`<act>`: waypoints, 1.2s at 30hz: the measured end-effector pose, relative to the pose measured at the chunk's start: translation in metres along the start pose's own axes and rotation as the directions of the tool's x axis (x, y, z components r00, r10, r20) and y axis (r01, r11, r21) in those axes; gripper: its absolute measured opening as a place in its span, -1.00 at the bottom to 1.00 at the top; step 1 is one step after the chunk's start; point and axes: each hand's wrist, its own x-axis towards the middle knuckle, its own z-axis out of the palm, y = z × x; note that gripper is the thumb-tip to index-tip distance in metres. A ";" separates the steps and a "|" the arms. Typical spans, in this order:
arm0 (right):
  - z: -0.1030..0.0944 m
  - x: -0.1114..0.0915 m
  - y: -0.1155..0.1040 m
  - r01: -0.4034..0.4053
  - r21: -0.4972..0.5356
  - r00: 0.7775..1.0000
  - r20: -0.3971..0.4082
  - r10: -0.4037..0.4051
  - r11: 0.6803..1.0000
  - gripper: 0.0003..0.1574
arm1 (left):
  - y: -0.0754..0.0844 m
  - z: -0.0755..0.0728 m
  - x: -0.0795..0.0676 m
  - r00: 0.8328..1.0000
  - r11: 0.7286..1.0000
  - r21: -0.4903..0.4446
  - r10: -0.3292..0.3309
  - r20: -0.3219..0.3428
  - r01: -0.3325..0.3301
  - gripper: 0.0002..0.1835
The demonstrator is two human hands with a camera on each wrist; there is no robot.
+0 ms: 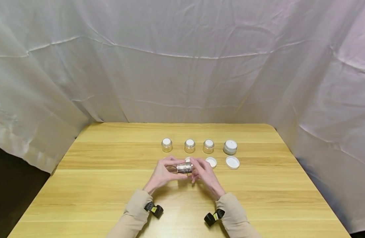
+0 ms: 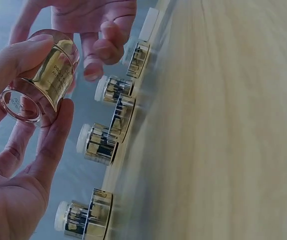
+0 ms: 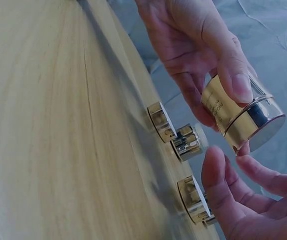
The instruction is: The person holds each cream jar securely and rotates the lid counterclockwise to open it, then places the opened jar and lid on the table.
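Observation:
A shiny gold cosmetic jar (image 1: pixel 184 168) with its lid on lies sideways in the air above the table. My left hand (image 1: pixel 164 172) grips it, thumb on one side and fingers on the other. In the left wrist view, the clear base of the jar (image 2: pixel 58 75) faces the left palm. The lid end of the jar (image 3: pixel 238 110) points toward my right hand (image 1: pixel 204 173) in the right wrist view. The right hand's fingers are loosely bent and spread around that end; whether a fingertip touches it cannot be made out.
Several jars with white inner caps, such as the leftmost jar (image 1: pixel 167 145) and the wider jar (image 1: pixel 230 147), stand in a row behind the hands. In front of them lie upturned lids, including a round lid (image 1: pixel 211 162) and a larger lid (image 1: pixel 232 162). Grey curtain (image 1: pixel 182 82) surrounds the table.

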 end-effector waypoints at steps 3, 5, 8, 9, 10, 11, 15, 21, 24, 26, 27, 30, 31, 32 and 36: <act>0.000 0.000 0.000 0.014 0.019 1.000 -0.018 -0.014 1.000 -0.37 | 0.000 0.000 0.000 1.000 1.000 0.010 -0.001 -0.012 0.001 -0.41; -0.001 0.000 0.000 0.028 0.037 0.999 -0.019 -0.028 0.999 -0.42 | 0.001 0.000 0.000 1.000 1.000 0.013 0.001 -0.017 -0.001 -0.40; -0.002 -0.001 -0.001 0.046 0.061 0.999 -0.014 -0.045 0.997 -0.47 | 0.000 0.000 0.000 1.000 1.000 0.015 0.007 -0.016 -0.007 -0.40; -0.003 -0.001 -0.001 0.043 0.064 0.999 -0.015 -0.042 0.997 -0.47 | 0.000 0.000 0.000 1.000 1.000 0.016 0.010 -0.015 -0.010 -0.40; -0.003 -0.001 -0.001 0.037 0.063 0.999 -0.015 -0.036 0.997 -0.48 | 0.000 0.000 0.000 1.000 1.000 0.016 0.011 -0.014 -0.011 -0.40; -0.004 -0.001 -0.001 0.031 0.062 0.999 -0.015 -0.030 0.998 -0.48 | -0.001 0.000 0.000 1.000 1.000 0.017 0.014 -0.013 -0.013 -0.41; -0.005 0.000 -0.001 0.014 0.046 1.000 -0.017 -0.013 0.999 -0.48 | -0.001 0.000 0.001 1.000 1.000 0.020 0.019 -0.012 -0.018 -0.41; -0.006 -0.001 -0.002 0.021 0.052 1.000 0.007 -0.021 0.998 -0.49 | -0.001 0.000 0.000 0.999 0.999 0.025 0.026 -0.018 -0.026 -0.40; -0.006 -0.001 -0.002 0.028 0.069 0.999 0.021 -0.029 0.997 -0.48 | -0.001 0.000 0.000 0.999 0.999 0.027 0.026 -0.022 -0.025 -0.40; -0.006 -0.001 -0.001 0.032 0.078 0.999 0.028 -0.034 0.996 -0.47 | -0.001 0.000 0.000 0.999 0.999 0.029 0.026 -0.022 -0.026 -0.40; -0.006 -0.001 -0.001 0.032 0.082 0.999 0.031 -0.035 0.996 -0.46 | -0.001 -0.001 0.000 0.999 0.999 0.029 0.026 -0.021 -0.026 -0.40; -0.006 -0.002 -0.001 0.038 0.096 0.998 0.040 -0.042 0.995 -0.44 | -0.002 -0.001 -0.001 0.999 0.999 0.027 0.031 -0.016 -0.030 -0.40; -0.007 -0.002 -0.001 0.039 0.100 0.998 0.043 -0.043 0.994 -0.43 | -0.002 -0.001 -0.001 0.999 0.999 0.024 0.031 -0.013 -0.031 -0.40; -0.007 -0.002 0.000 0.038 0.104 0.998 0.047 -0.043 0.994 -0.42 | -0.002 -0.001 -0.001 0.999 0.999 0.024 0.030 -0.011 -0.030 -0.40; -0.006 -0.002 0.000 0.010 0.108 0.999 0.041 -0.015 0.994 -0.40 | -0.001 -0.002 0.000 1.000 1.000 0.015 0.019 -0.014 -0.019 -0.40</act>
